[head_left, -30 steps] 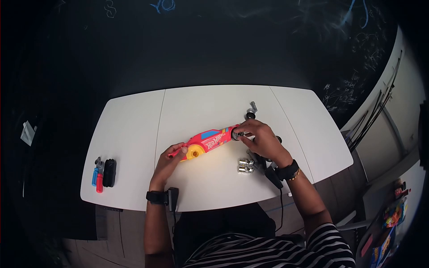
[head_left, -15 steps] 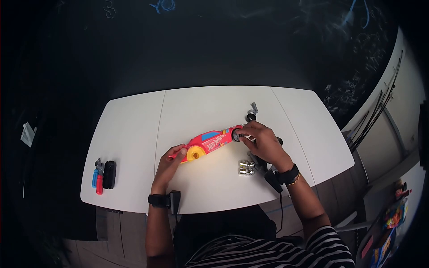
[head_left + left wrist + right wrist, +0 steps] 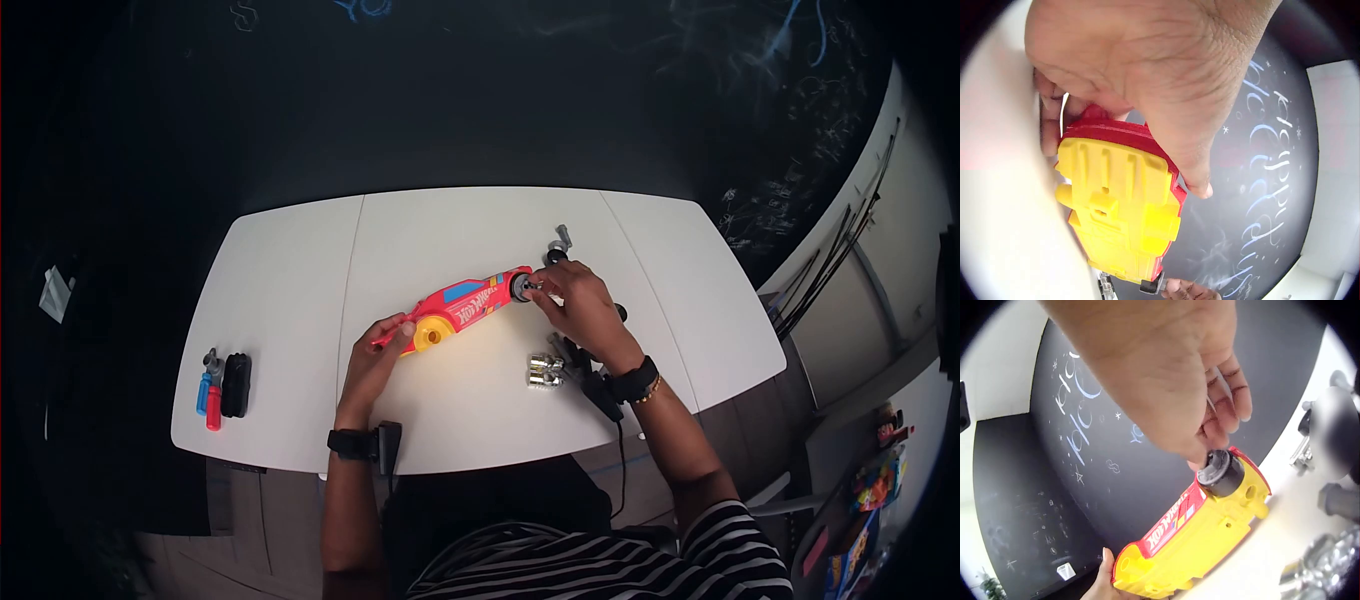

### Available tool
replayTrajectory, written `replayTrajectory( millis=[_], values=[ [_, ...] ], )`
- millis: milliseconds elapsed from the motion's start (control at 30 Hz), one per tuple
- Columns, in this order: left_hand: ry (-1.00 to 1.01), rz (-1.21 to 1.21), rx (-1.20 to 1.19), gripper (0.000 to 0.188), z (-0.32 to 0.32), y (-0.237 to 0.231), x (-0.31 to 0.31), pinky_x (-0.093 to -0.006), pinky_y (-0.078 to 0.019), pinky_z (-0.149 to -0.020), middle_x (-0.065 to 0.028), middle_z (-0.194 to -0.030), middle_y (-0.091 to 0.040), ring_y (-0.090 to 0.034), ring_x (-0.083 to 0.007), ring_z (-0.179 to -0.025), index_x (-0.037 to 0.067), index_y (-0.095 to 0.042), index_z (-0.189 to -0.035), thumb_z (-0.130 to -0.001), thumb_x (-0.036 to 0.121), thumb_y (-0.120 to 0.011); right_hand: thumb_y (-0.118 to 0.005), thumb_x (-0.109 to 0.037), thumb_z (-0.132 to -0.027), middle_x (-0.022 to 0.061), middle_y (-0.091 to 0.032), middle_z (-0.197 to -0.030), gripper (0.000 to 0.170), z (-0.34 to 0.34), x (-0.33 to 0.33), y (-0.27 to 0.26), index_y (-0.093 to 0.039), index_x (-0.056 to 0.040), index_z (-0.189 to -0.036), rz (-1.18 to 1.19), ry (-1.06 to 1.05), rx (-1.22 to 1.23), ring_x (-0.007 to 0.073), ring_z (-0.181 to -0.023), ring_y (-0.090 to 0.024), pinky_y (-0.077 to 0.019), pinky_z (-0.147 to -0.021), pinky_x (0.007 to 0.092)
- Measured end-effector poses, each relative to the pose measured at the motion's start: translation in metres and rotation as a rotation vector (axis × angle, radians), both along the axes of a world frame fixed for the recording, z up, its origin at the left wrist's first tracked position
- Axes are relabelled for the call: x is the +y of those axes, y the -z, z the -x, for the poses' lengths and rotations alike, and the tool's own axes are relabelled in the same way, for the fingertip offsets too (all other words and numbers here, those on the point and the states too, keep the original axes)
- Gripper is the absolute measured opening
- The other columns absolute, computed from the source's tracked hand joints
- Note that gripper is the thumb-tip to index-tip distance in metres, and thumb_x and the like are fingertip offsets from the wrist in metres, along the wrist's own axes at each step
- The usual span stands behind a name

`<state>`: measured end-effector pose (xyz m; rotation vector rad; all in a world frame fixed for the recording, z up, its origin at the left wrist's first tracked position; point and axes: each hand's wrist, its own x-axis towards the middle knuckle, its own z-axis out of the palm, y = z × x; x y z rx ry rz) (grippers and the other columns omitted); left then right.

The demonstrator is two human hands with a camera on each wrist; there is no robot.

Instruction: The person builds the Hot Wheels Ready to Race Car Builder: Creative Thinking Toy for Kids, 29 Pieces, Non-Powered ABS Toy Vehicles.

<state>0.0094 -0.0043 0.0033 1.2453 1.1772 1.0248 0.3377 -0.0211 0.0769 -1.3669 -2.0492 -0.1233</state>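
A red and yellow toy car [image 3: 475,303] lies on its side at an angle across the middle, its yellow underside [image 3: 1119,206] facing my left wrist camera. My left hand [image 3: 372,358] grips one end, thumb on one side and fingers on the other. At the far end sits a black wheel [image 3: 1225,478] with a grey hub. My right hand [image 3: 585,305] pinches at the hub with thumb and fingertips, which partly hide it. The nearer wheel place shows a bare yellow arch [image 3: 432,332] with a round hole.
Right of the car lie shiny chrome engine-like parts [image 3: 545,370], grey bolts [image 3: 563,236] and a loose black wheel [image 3: 556,257]. At the left of the white table [image 3: 290,300] are a blue-handled tool [image 3: 203,394], a red-handled tool [image 3: 214,410] and a black part [image 3: 236,385].
The right fingers have shifted slightly at the hub, showing more of the wheel. The left hand keeps its hold, and the car stays nearly in place.
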Motion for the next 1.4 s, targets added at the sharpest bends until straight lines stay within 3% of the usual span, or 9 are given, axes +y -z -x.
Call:
replayTrajectory(
  millis=[200, 300, 533, 600, 700, 800, 867, 1000, 1400],
  values=[
    [-0.028, -0.030, 0.004, 0.077, -0.002, 0.002, -0.001, -0.0312, -0.0499, -0.103, -0.0145, -0.126, -0.071, -0.066, -0.0183, -0.116, -0.004, -0.062, -0.140, -0.094, 0.057, -0.075, -0.082, -0.019, -0.086, 0.0100, -0.077, -0.107, 0.031, -0.041, 0.003, -0.021, -0.077, -0.0075, -0.115, 0.318, 0.107, 0.210, 0.0276, -0.092, -0.069, -0.0577, -0.089, 0.0367],
    [-0.034, -0.027, 0.022, 0.080, 0.000, 0.003, 0.001, -0.0316, -0.0496, -0.103, -0.0148, -0.125, -0.071, -0.066, -0.0190, -0.117, -0.003, -0.062, -0.140, -0.093, 0.059, -0.075, -0.082, -0.008, -0.076, 0.0018, -0.068, -0.137, 0.059, -0.073, 0.003, -0.007, -0.072, -0.0230, -0.132, 0.517, -0.045, -0.217, 0.0319, -0.121, -0.058, -0.0513, -0.104, 0.0404],
    [-0.017, -0.005, 0.029, 0.081, 0.003, 0.005, 0.004, -0.0341, -0.0484, -0.106, -0.0156, -0.128, -0.071, -0.065, -0.0213, -0.121, -0.001, -0.063, -0.140, -0.092, 0.063, -0.073, -0.083, -0.005, -0.071, -0.0031, -0.067, -0.137, 0.067, -0.061, -0.004, 0.005, -0.070, -0.0274, -0.133, 0.650, 0.062, -0.401, 0.0281, -0.129, -0.055, -0.0427, -0.111, 0.0506],
    [-0.005, 0.023, 0.080, 0.080, 0.002, 0.001, 0.003, -0.0347, -0.0476, -0.108, -0.0157, -0.130, -0.070, -0.065, -0.0220, -0.123, 0.001, -0.063, -0.141, -0.092, 0.064, -0.073, -0.084, -0.007, -0.075, 0.0008, -0.069, -0.130, 0.059, -0.052, -0.007, -0.007, -0.071, -0.0218, -0.130, 0.580, 0.052, -0.383, 0.0285, -0.124, -0.059, -0.0457, -0.108, 0.0470],
    [-0.005, 0.072, 0.050, 0.080, 0.001, 0.000, 0.004, -0.0352, -0.0465, -0.109, -0.0154, -0.131, -0.070, -0.064, -0.0225, -0.124, 0.003, -0.064, -0.141, -0.091, 0.065, -0.073, -0.086, -0.013, -0.083, 0.0098, -0.070, -0.123, 0.049, -0.017, -0.021, -0.038, -0.069, -0.0119, -0.129, 0.220, -0.146, 0.060, 0.0313, -0.113, -0.067, -0.0537, -0.100, 0.0415],
    [-0.018, 0.064, 0.075, 0.080, 0.002, -0.003, 0.003, -0.0357, -0.0449, -0.111, -0.0149, -0.131, -0.070, -0.063, -0.0224, -0.125, 0.003, -0.064, -0.141, -0.092, 0.065, -0.071, -0.086, -0.009, -0.083, 0.0134, -0.069, -0.124, 0.057, 0.039, -0.041, -0.050, -0.065, -0.0122, -0.135, 0.251, -0.273, 0.311, 0.0337, -0.116, -0.066, -0.0532, -0.103, 0.0428],
    [-0.004, 0.060, 0.069, 0.080, 0.004, 0.003, 0.006, -0.0358, -0.0443, -0.111, -0.0147, -0.131, -0.070, -0.063, -0.0224, -0.126, 0.003, -0.063, -0.141, -0.092, 0.066, -0.071, -0.086, -0.014, -0.085, 0.0101, -0.068, -0.132, 0.060, 0.065, -0.038, -0.032, -0.064, -0.0155, -0.142, 0.180, -0.382, 0.227, 0.0265, -0.118, -0.066, -0.0588, -0.092, 0.0374],
    [0.019, 0.046, 0.042, 0.079, 0.006, 0.012, 0.010, -0.0357, -0.0432, -0.112, -0.0136, -0.131, -0.069, -0.062, -0.0218, -0.127, 0.003, -0.063, -0.141, -0.093, 0.067, -0.069, -0.083, -0.009, -0.086, 0.0117, -0.064, -0.132, 0.057, 0.102, -0.035, -0.017, -0.064, -0.0111, -0.140, 0.195, -0.419, 0.213, 0.0309, -0.119, -0.064, -0.0547, -0.102, 0.0397],
    [0.091, -0.018, -0.053, 0.067, 0.006, 0.005, 0.006, -0.0323, -0.0459, -0.109, -0.0121, -0.132, -0.067, -0.061, -0.0182, -0.126, 0.000, -0.059, -0.143, -0.100, 0.050, -0.071, -0.080, -0.003, -0.083, 0.0108, -0.065, -0.133, 0.053, 0.115, -0.030, -0.004, -0.066, -0.0058, -0.134, 0.116, -0.361, 0.150, 0.0306, -0.120, -0.061, -0.0528, -0.104, 0.0415]
  ],
)
